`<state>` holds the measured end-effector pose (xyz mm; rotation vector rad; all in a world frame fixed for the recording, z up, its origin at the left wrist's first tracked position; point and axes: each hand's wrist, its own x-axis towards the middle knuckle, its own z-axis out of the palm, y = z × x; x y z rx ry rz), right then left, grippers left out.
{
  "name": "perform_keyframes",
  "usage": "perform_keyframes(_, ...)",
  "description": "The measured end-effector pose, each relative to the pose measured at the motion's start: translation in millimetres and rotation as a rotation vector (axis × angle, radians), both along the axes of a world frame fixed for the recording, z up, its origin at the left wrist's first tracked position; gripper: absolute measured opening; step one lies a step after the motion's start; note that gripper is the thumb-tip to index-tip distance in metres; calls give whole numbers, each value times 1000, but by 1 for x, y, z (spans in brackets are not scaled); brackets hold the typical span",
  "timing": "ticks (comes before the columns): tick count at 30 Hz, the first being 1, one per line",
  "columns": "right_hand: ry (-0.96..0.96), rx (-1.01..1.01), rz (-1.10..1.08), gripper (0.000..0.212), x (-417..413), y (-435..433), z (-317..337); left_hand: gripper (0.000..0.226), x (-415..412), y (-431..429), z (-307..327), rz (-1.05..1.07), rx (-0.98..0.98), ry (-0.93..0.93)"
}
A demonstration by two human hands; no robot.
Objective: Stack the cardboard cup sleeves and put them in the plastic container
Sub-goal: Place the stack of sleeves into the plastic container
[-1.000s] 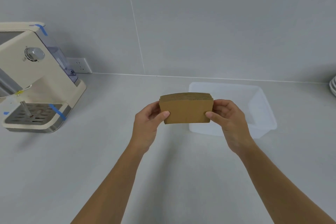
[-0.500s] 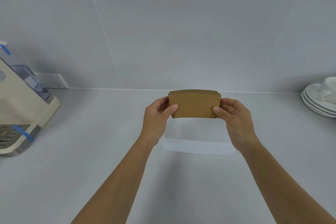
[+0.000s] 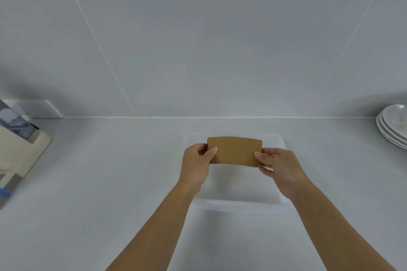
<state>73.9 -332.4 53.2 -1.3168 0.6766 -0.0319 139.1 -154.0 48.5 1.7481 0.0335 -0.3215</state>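
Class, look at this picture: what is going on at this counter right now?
A person holds a stack of brown cardboard cup sleeves, the left hand gripping one end and the right hand the other. The stack is over a clear plastic container on the grey counter; whether it touches the bottom cannot be told. A cream coffee machine sits at far left, stacked white plates at far right.

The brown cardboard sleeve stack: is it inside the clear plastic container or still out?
Still out. The brown cardboard sleeve stack is gripped by left hand and right hand above the clear plastic container.
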Motion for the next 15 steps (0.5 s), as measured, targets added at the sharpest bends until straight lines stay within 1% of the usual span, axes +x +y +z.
perform_keyframes(2,81,-8,-1,32,7,-2,-8,13,7,-7,-11,16,83,73)
perform_keyframes(6,179,-21,-40,15,21,-2,-19,24,18,-17,-24,60,143,166)
perform_keyframes(9,239,-30,-54,9,26,-3,-23,19,23,-18,-28,49,174,208)
perform_keyframes(11,251,-53,-41,14,29,-4,-23,13,26,-17,-29,44,188,224)
perform_keyframes(15,268,-154,-37,34,37,-3,-19,15,28,-16,-31,57,200,238)
